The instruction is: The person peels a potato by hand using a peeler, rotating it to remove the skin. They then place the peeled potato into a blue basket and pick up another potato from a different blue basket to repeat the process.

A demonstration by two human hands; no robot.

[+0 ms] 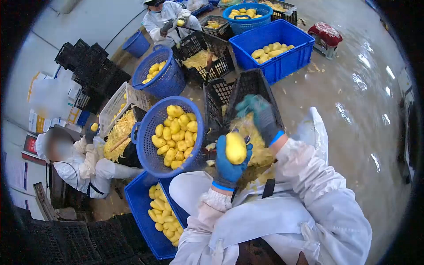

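My left hand (229, 165), in a blue glove, is wrapped round a peeled yellow potato (236, 148) just in front of my lap. My right hand (258, 112), gloved in dark grey and teal, is smeared by motion above and to the right of the potato; whether it holds anything cannot be made out. Beneath both hands stands a black crate (269, 95) with yellow peelings (263, 154) heaped at its near end. A round blue basket (142, 148) full of peeled potatoes (177, 134) is left of my left hand.
A blue bin (141, 221) of potatoes stands by my left leg. Two people (73, 170) in white, the other (163, 22) at the back, each hold a potato. Ahead are a blue tub (289, 66), another blue basket (170, 84) and a red-topped stool (326, 35).
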